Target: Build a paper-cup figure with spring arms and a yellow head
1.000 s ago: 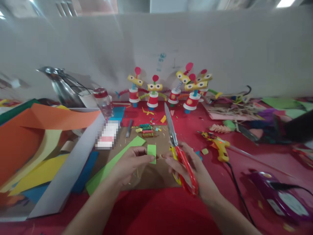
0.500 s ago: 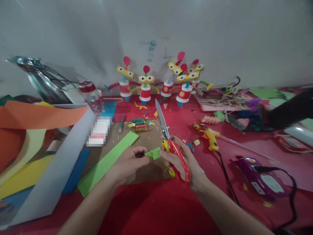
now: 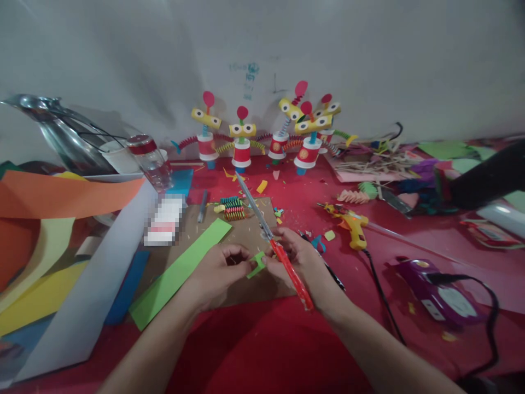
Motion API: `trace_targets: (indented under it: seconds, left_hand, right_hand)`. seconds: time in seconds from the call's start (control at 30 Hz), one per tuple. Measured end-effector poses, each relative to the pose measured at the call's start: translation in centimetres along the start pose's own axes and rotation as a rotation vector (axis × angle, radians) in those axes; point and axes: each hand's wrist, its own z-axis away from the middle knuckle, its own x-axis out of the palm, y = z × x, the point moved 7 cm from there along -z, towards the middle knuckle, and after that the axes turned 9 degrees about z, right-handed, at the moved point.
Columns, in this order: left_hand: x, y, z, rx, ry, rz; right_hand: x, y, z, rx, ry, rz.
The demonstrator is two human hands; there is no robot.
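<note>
Left hand (image 3: pixel 223 271): grip pinched on green piece (image 3: pixel 257 264), over near part of brown board (image 3: pixel 258 293). Right hand (image 3: pixel 305 257): grip closed around scissors (image 3: pixel 282 257), fingertips at piece's right end. Green strip (image 3: pixel 182 273) lies left.

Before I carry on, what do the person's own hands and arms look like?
The left hand and right hand are ungloved, with no ring visible. The left forearm and right forearm show no sleeve, watch, bracelet or cable.
</note>
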Motion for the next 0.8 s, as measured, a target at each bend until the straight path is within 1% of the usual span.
trace_targets:
  seconds: [0.2, 0.3, 0.37, 0.43, 0.53, 0.63, 0.7, 0.8]
  left_hand:
    - [0.0, -1.4, 0.1, -0.14, -0.004, 0.003]
    - [-0.5, -1.1, 0.0, -0.095, 0.039, 0.113]
    - [-1.4, -0.7, -0.1, -0.039, 0.109, 0.229]
    - [-2.6, -0.4, -0.2, -0.002, 0.198, 0.358]
    - [-4.5, -0.2, 0.0, 0.048, 0.313, 0.519]
    - [-5.9, 0.0, 0.3, 0.09, 0.396, 0.634]
    - [-6.4, 0.1, 0.5, 0.112, 0.424, 0.744]
    - [-6.7, 0.4, 0.7, 0.139, 0.427, 0.876]
  right_hand:
    - [-0.1, -0.1, 0.2, -0.025, -0.013, 0.011]
    - [-0.3, -0.4, 0.3, -0.053, 0.024, -0.022]
    - [-0.5, -0.6, 0.4, -0.076, 0.052, -0.011]
    - [-0.5, -0.8, 0.5, -0.103, 0.041, 0.035]
    - [-0.2, -1.3, 1.0, -0.13, -0.028, 0.112]
    - [0.7, -1.3, 2.0, -0.059, -0.182, 0.127]
    - [1.1, -1.4, 2.8, -0.028, -0.265, 0.153]
    - [1.6, -1.4, 3.7, -0.019, -0.337, 0.203]
